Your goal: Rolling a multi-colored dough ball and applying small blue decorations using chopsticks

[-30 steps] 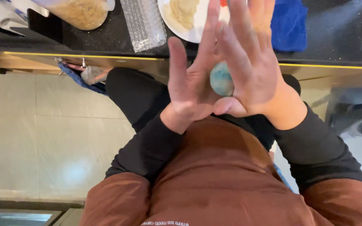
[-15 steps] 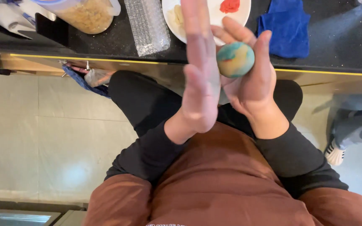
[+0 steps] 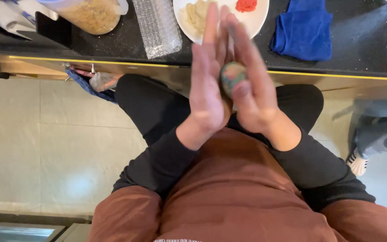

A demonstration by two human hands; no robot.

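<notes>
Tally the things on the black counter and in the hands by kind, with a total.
Multicoloured dough ball between left hand and right hand: 1
White plate: 1
Blue cloth: 1
Bubble wrap sheet: 1
Clear jar: 1
Total: 5

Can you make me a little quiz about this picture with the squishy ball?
1. True or false: the multicoloured dough ball is pressed between the left hand and the right hand.
2. What lies right of the round white plate on the black speckled counter? A) folded blue cloth B) green cup C) metal spoon
3. Fill in: the red lump sits on the ____.

Key: 1. True. 2. A, the folded blue cloth. 3. Plate.
</notes>
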